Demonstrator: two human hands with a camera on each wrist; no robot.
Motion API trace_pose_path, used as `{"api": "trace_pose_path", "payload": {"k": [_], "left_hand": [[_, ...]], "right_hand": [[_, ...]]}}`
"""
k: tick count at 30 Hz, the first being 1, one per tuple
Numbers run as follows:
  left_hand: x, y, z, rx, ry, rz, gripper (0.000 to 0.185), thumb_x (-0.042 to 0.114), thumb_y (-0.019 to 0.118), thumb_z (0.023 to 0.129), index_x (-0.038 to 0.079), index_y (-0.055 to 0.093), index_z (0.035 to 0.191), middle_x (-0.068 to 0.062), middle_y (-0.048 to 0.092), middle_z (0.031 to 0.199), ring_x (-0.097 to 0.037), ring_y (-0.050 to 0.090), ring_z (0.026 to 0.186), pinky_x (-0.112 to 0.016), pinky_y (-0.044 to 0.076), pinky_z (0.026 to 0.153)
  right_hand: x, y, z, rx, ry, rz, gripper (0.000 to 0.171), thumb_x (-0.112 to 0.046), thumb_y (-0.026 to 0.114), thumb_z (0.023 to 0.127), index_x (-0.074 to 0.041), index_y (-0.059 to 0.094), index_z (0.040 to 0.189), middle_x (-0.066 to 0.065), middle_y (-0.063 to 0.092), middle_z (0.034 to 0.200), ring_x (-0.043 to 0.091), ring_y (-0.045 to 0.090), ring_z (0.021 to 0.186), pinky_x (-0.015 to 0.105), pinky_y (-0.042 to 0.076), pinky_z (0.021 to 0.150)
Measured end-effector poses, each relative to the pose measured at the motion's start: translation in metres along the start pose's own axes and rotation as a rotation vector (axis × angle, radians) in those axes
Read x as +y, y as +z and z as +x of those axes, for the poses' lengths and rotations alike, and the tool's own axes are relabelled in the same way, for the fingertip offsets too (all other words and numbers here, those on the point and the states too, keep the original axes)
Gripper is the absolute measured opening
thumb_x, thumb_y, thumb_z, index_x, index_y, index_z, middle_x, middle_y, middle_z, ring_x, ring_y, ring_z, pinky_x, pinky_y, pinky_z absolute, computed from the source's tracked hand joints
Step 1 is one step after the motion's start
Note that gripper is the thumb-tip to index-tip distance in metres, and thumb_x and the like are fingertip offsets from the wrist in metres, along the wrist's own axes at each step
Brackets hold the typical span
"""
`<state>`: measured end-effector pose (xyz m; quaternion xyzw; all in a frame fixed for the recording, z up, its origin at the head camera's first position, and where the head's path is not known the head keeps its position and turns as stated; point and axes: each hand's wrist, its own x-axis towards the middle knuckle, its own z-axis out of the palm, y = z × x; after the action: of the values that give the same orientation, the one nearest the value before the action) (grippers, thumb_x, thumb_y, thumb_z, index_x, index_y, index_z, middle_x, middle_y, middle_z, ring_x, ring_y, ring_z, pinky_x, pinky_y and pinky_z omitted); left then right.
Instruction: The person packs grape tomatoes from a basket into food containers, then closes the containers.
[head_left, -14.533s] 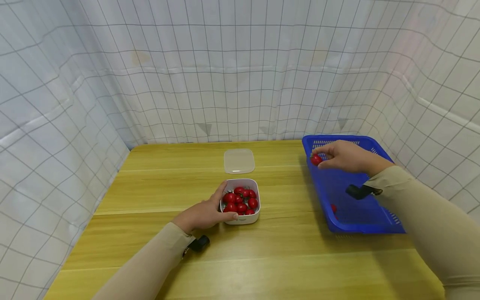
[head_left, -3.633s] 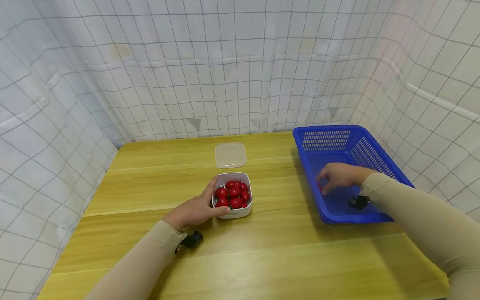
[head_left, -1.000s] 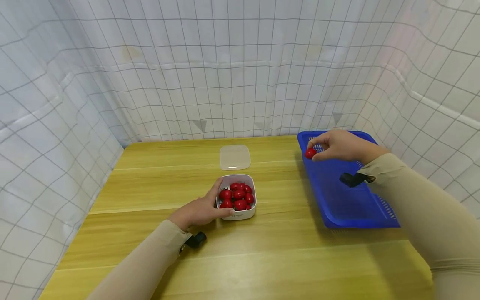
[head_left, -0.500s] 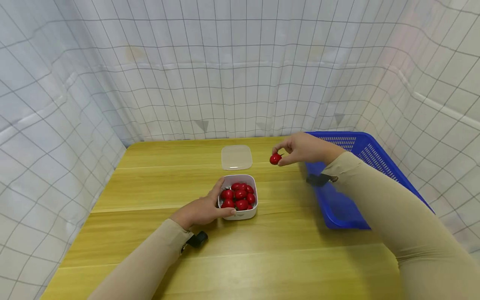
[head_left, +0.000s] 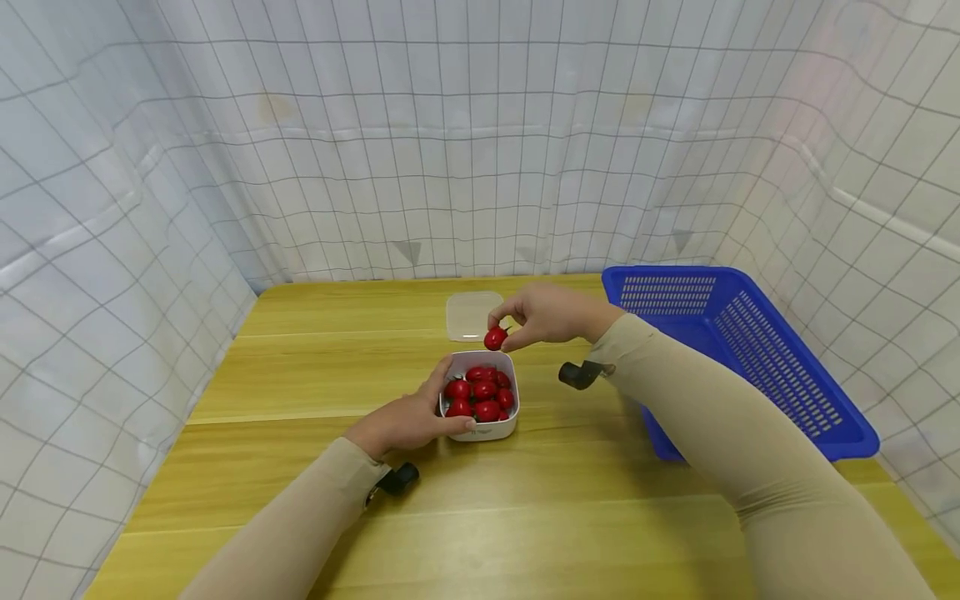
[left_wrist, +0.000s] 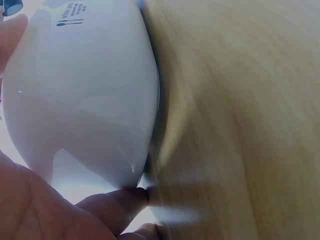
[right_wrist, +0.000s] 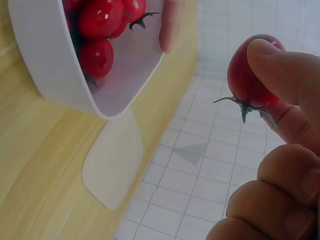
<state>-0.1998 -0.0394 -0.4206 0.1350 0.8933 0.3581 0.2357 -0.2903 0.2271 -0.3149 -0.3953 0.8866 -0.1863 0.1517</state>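
Over box [head_left: 480,429]: R grip [head_left: 551,314] w/ tomato [head_left: 495,338].

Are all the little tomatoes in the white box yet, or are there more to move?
Nearly. The white box already holds a heap of tomatoes. The right hand pinches one more tomato just above it, while the left hand holds the box. The visible part of the blue basket shows none left. The lid lies off, behind the box.
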Motion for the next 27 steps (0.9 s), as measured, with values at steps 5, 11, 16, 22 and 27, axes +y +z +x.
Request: {"api": "trace_pose_path", "payload": {"k": [5, 11, 16, 22, 27], "left_hand": [[0.001, 0.001, 0.000, 0.000, 0.002, 0.016, 0.119, 0.063, 0.072, 0.091, 0.023, -0.007, 0.171, -0.016, 0.021, 0.175, -0.045, 0.033, 0.155, -0.070, 0.014, 0.126], [0.001, 0.002, 0.001, -0.001, -0.011, 0.013, 0.119, 0.065, 0.072, 0.090, 0.025, -0.006, 0.171, -0.016, 0.022, 0.175, -0.044, 0.035, 0.154, -0.067, 0.026, 0.124], [0.000, 0.002, 0.000, 0.002, -0.014, 0.016, 0.120, 0.066, 0.072, 0.089, 0.026, -0.005, 0.171, -0.015, 0.023, 0.175, -0.044, 0.037, 0.153, -0.065, 0.031, 0.122], [-0.001, 0.001, -0.001, 0.002, -0.020, 0.039, 0.120, 0.068, 0.071, 0.089, 0.026, -0.006, 0.171, -0.015, 0.024, 0.174, -0.043, 0.043, 0.150, -0.062, 0.038, 0.119], [-0.002, 0.000, -0.002, 0.006, -0.017, 0.040, 0.120, 0.068, 0.071, 0.089, 0.026, -0.006, 0.171, -0.015, 0.024, 0.174, -0.043, 0.043, 0.149, -0.062, 0.039, 0.118]], "right_hand": [[-0.004, 0.005, 0.005, 0.006, -0.020, 0.016, 0.018, -0.028, 0.079, 0.094, -0.027, 0.077, 0.112, -0.005, 0.049, 0.071, 0.011, 0.046, 0.064, 0.026, 0.036, 0.058], [-0.008, 0.007, 0.008, -0.011, -0.027, 0.034, 0.018, -0.025, 0.079, 0.093, -0.026, 0.077, 0.111, -0.004, 0.052, 0.074, 0.011, 0.048, 0.067, 0.026, 0.037, 0.060], [-0.009, 0.007, 0.011, -0.016, -0.024, 0.039, 0.020, -0.025, 0.079, 0.093, -0.025, 0.076, 0.113, -0.006, 0.051, 0.075, 0.011, 0.047, 0.067, 0.026, 0.037, 0.061], [-0.009, 0.008, 0.014, -0.011, -0.024, 0.054, 0.019, -0.025, 0.079, 0.093, -0.026, 0.077, 0.112, -0.006, 0.051, 0.074, 0.012, 0.047, 0.066, 0.026, 0.038, 0.060], [-0.009, 0.008, 0.016, -0.010, -0.030, 0.070, 0.018, -0.025, 0.080, 0.093, -0.027, 0.077, 0.110, -0.006, 0.050, 0.073, 0.012, 0.047, 0.065, 0.026, 0.037, 0.059]]}}
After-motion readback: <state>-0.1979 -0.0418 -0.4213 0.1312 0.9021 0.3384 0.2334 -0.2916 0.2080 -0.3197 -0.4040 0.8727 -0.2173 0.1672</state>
